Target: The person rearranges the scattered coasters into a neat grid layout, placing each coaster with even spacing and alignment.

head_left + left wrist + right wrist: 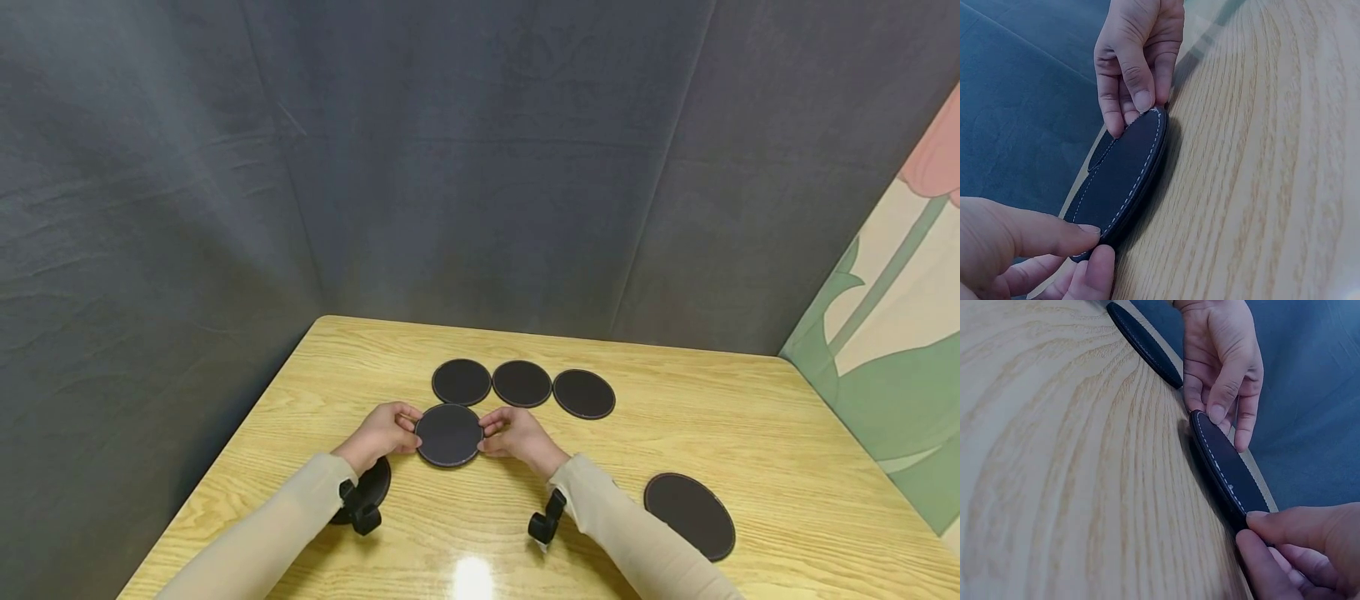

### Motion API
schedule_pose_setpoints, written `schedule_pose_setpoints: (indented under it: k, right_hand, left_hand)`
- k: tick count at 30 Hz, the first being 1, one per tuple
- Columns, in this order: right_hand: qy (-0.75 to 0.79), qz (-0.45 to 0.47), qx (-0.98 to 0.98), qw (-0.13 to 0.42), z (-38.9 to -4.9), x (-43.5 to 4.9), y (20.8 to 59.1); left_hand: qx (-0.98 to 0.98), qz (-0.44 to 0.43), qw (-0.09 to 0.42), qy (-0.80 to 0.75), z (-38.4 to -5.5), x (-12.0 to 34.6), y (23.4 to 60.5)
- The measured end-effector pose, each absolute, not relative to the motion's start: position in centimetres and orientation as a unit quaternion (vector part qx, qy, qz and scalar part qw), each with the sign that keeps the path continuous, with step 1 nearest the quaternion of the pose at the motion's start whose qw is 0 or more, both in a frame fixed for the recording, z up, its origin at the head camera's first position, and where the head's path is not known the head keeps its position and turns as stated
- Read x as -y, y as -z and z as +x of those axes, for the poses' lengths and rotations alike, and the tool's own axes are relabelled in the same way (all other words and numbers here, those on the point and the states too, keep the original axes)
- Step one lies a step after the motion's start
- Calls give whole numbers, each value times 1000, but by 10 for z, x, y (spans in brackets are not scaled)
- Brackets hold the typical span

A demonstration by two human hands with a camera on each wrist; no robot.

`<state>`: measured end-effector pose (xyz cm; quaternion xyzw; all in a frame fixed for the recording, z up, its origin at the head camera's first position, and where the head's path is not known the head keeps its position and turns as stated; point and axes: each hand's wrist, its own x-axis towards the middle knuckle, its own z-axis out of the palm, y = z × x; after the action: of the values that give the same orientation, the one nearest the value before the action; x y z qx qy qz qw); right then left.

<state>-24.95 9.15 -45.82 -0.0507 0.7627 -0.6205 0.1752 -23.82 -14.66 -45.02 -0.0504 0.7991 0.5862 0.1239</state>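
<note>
L hand [385, 433] & R hand [521, 435] pinching opp. edges of blk stitched coaster [448, 435], near side of 3-coaster row [522, 383] on surface [427, 517]; prob. feeling light, stiffish, rim offering best grip.

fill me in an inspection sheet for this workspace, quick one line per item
Surface: wooden table, bright glare at the near side
Job's things: six dark round mats; one held mat, a far row of three, one mat near the right forearm, one mat partly hidden under the left wrist
Clutter: nothing seen
Grippers: left hand and right hand pinch opposite edges of the held mat
Cables: nothing seen
Surroundings: dark curtain, flower picture at right
</note>
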Motion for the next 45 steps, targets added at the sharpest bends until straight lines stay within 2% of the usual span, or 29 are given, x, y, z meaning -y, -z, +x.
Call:
schedule_pose_setpoints:
  k: [45]
  right_hand:
    - [606,-36,-775,178,-254,-87,457]
  left_hand:
    - [-834,-40,136,-533,-241,144,448]
